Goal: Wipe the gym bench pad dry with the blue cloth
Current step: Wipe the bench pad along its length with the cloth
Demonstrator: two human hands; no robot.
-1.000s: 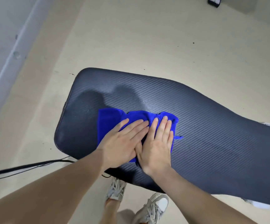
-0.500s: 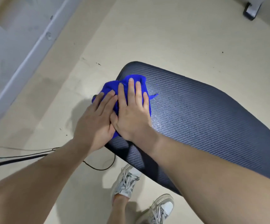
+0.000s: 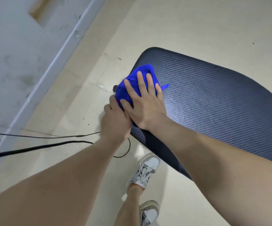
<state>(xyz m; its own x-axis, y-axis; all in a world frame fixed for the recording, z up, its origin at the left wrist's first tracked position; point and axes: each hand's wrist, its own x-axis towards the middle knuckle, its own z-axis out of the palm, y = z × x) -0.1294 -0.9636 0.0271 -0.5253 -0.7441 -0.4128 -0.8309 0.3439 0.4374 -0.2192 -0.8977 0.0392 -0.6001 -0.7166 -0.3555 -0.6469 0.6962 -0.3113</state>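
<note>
1 blue cloth (image 3: 127, 95) | 1 bench pad (image 3: 213, 103) | 2 cables (image 3: 34, 147) | 2 shoes (image 3: 148, 166)

No legible text, label or number anywhere. Bench pad (image 3: 213, 98), right of frame: ribbed weave only, no print. Blue cloth (image 3: 121, 93), centre: plain. Sneaker (image 3: 144, 172), lower centre: dark side marking, too blurred to read as a brand.

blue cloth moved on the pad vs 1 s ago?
Yes. Judged against the bench pad, the blue cloth slid from mid-surface out to the pad's rounded end, now overhanging that edge.
</note>
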